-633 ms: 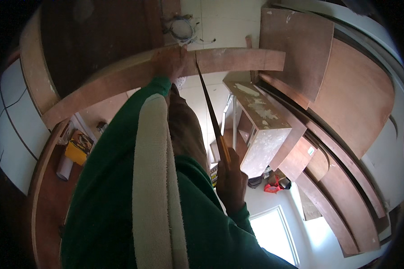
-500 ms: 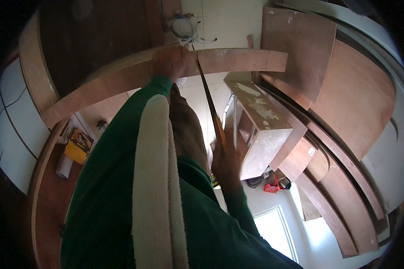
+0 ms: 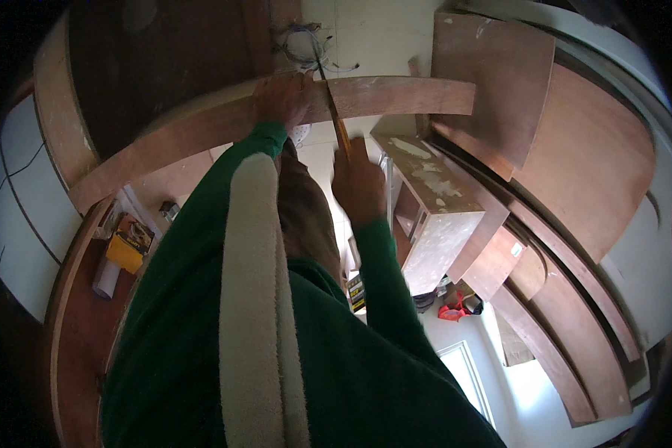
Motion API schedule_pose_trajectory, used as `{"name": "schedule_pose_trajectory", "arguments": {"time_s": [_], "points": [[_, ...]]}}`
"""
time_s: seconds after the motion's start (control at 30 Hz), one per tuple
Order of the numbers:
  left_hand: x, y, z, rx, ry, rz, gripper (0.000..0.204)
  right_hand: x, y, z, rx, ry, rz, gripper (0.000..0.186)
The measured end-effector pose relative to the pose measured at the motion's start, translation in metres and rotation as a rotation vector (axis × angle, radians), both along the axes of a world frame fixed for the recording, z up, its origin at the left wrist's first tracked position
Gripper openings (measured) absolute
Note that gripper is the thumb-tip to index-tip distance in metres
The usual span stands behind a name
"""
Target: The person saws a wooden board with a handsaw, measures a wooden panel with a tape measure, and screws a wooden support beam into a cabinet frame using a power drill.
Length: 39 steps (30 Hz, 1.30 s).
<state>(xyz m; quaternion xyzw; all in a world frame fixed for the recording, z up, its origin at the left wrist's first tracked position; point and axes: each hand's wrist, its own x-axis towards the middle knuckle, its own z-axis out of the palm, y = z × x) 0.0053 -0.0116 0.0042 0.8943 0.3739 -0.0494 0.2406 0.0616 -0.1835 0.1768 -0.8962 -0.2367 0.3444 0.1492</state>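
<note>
A long wooden board [image 3: 399, 97] lies crosswise in front of me, its right end reaching past my hands. My left hand [image 3: 285, 99] grips it near the middle, with fingers over its far edge. Just right of those fingers, a handsaw [image 3: 330, 101] crosses the board, its dark narrow blade sticking out beyond the far edge. My right hand [image 3: 360, 183] is closed around the saw's handle, close to the board's near edge. Whether the teeth are inside a cut is too small to tell.
Coiled grey cable [image 3: 300, 46] lies on the tiled floor beyond the board. A paint-splashed cabinet [image 3: 433, 179] stands to the right, with plywood sheets [image 3: 582, 157] leaning past it. At left, a yellow box [image 3: 129, 246] sits in a brown wooden case. A red bag [image 3: 452, 310] is farther right.
My right hand has pushed forward, away from me, sliding the saw farther across the board. My left hand and the board have stayed nearly in place.
</note>
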Motion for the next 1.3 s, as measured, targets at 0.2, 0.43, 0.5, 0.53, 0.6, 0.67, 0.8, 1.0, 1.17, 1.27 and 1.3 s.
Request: {"name": "schedule_pose_trajectory", "arguments": {"time_s": [0.2,0.43,0.5,0.53,0.6,0.67,0.8,1.0,1.17,1.27,1.3], "points": [[-0.012,-0.012,-0.02,-0.008,-0.037,0.041,0.052,-0.045,-0.092,0.141,-0.078,0.082,0.013,0.034],[0.006,-0.002,-0.019,0.068,-0.157,-0.144,0.051,0.026,0.03,-0.056,0.026,-0.082,-0.007,0.03],[0.006,-0.004,-0.009,0.009,-0.094,-0.079,0.051,0.03,0.033,-0.042,-0.056,-0.067,0.049,0.03],[0.008,-0.009,-0.001,-0.048,-0.041,-0.028,0.05,0.021,0.015,-0.029,-0.095,-0.019,0.029,0.03],[-0.022,0.002,-0.065,0.103,-0.248,-0.121,0.045,-0.006,-0.011,0.028,-0.171,0.073,0.044,0.034],[-0.04,-0.009,-0.067,0.097,-0.208,-0.119,0.045,-0.024,-0.054,0.102,-0.152,0.115,0.094,0.033],[-0.005,-0.013,-0.009,-0.011,0.007,0.018,0.052,-0.036,-0.084,0.145,-0.196,0.187,-0.004,0.04],[0.013,0.002,-0.045,0.022,-0.08,-0.073,0.053,0.018,0.018,-0.048,0.011,-0.045,-0.011,0.024],[-0.007,-0.001,-0.064,-0.074,-0.057,-0.058,0.054,-0.004,-0.021,0.028,-0.091,0.04,0.023,0.023],[-0.01,-0.015,-0.018,0.107,-0.149,0.05,0.054,-0.023,-0.067,0.129,-0.075,0.09,0.035,0.03],[-0.008,-0.016,-0.018,0.097,-0.119,0.03,0.054,-0.028,-0.071,0.159,-0.238,0.209,-0.111,0.029]]}}
